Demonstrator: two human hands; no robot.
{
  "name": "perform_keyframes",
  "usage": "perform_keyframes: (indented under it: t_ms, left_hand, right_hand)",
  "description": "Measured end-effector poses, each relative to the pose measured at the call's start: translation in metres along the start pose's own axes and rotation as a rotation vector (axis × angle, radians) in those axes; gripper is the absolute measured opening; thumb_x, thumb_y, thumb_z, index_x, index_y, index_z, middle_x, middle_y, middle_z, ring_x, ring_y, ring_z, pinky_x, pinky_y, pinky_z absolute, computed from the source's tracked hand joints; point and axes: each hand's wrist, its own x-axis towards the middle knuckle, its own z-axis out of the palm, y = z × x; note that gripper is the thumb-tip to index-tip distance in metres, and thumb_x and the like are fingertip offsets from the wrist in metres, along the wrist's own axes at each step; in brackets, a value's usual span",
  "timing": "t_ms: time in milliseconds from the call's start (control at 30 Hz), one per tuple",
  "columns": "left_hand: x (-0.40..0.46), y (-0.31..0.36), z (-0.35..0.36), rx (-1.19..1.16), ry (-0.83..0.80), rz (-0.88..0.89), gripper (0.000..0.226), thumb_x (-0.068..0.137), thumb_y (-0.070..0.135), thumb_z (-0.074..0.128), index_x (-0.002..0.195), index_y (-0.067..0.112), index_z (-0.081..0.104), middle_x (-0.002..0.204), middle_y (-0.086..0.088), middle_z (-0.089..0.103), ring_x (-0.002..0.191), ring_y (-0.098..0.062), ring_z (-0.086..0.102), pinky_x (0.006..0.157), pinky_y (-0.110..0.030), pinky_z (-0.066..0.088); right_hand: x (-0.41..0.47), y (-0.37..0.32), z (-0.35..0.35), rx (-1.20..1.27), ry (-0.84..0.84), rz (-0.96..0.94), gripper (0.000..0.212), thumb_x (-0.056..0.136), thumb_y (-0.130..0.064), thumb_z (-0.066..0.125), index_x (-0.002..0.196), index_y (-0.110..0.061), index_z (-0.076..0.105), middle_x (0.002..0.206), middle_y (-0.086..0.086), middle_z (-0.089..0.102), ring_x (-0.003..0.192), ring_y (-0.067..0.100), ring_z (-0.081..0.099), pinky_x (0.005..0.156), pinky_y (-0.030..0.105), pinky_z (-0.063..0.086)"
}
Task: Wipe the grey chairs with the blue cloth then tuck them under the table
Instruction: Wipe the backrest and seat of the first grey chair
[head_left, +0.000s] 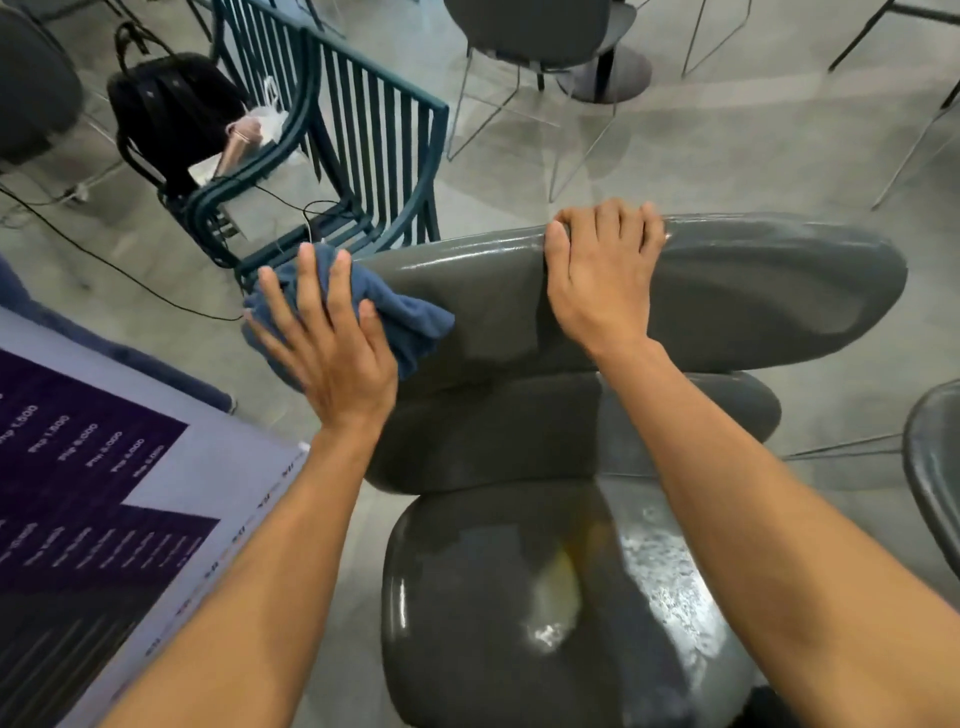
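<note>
Blue terry cloth (387, 317) lay bunched under your left hand (332, 343), whose fingers were spread nearly straight and pressed it flat against the left end of the glossy grey moulded-plastic chair's (727, 291) backrest, at about ten o'clock from the seat (493, 597) below you. Your right hand (602, 275) sat at about twelve o'clock, fingers curled over the top edge of that backrest and thumb on its near face, steadying it. The backrest's long axis ran from nine o'clock to three o'clock, so the unwiped stretch lay to the right of the cloth, towards three o'clock, and the left hand was the nearer one to sweep it; I judge the right hand's grip stood in that path. A second grey backrest (701, 415) showed just beneath. No table to tuck the chair under was plainly in view.
</note>
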Motion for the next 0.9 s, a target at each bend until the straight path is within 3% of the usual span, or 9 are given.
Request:
perform_keyframes:
  t_ms: [167,267,367,500,633,767,900]
  left_hand:
    - [-0.022,0.034,0.028,0.005,-0.040,0.246,0.062,0.106,0.023,0.053,0.161,0.028,0.023,0.166,-0.007,0.019,0.148,-0.050,0.021,0.114,-0.078,0.012]
    - [-0.033,0.025,0.047,0.034,-0.034,0.452,0.078,0.100,0.016,0.061,0.163,0.030,0.017,0.171,0.000,0.000,0.153,-0.043,0.007,0.118,-0.072,-0.001]
    - [-0.041,0.016,0.056,0.117,-0.038,0.646,0.080,0.095,0.010,0.059,0.163,0.030,0.023,0.172,0.005,-0.012,0.157,-0.034,-0.015,0.121,-0.062,-0.014]
    - [-0.051,0.008,0.056,0.118,-0.067,0.763,0.073,0.096,0.006,0.052,0.162,0.028,0.029,0.170,0.006,0.006,0.157,-0.032,-0.017,0.124,-0.059,-0.011]
    - [-0.050,-0.047,0.043,0.166,-0.137,0.949,0.064,0.102,0.000,0.033,0.161,0.025,0.032,0.168,0.005,0.027,0.158,-0.030,0.006,0.127,-0.052,-0.006]
    - [-0.050,-0.108,0.007,0.216,-0.181,0.972,0.067,0.099,-0.003,0.038,0.161,0.020,0.032,0.170,-0.001,0.022,0.159,-0.033,0.004,0.127,-0.054,-0.005]
    - [-0.047,-0.108,0.013,0.211,-0.141,1.018,0.061,0.102,-0.001,0.029,0.160,0.018,0.034,0.169,-0.004,0.024,0.158,-0.037,0.000,0.125,-0.057,-0.007]
  right_hand:
    - [0.000,0.002,0.004,-0.036,0.036,-0.014,0.041,0.105,-0.040,0.028,0.112,-0.019,0.062,0.115,0.006,0.059,0.119,0.030,0.049,0.119,0.047,0.020]
    - [0.002,0.001,0.005,-0.045,0.042,0.001,0.041,0.105,-0.040,0.029,0.112,-0.018,0.062,0.116,0.007,0.059,0.121,0.030,0.049,0.120,0.047,0.019]
    - [0.001,0.002,0.007,-0.081,0.064,-0.011,0.041,0.105,-0.039,0.030,0.114,-0.017,0.063,0.116,0.008,0.060,0.121,0.031,0.050,0.119,0.047,0.020]
    - [-0.001,0.003,0.006,-0.118,0.050,-0.009,0.045,0.106,-0.040,0.025,0.116,-0.017,0.062,0.118,0.009,0.059,0.123,0.032,0.049,0.120,0.046,0.017]
    - [0.000,0.002,0.004,-0.147,0.008,0.019,0.049,0.105,-0.042,0.021,0.119,-0.018,0.060,0.122,0.007,0.058,0.126,0.029,0.046,0.122,0.045,0.013]
    - [-0.001,-0.008,0.008,-0.169,0.045,0.081,0.047,0.106,-0.039,0.021,0.115,-0.015,0.061,0.120,0.009,0.059,0.124,0.032,0.047,0.122,0.045,0.014]
    - [-0.002,-0.016,0.012,-0.214,0.068,0.131,0.047,0.106,-0.037,0.021,0.113,-0.013,0.061,0.120,0.011,0.059,0.125,0.034,0.048,0.122,0.048,0.015]
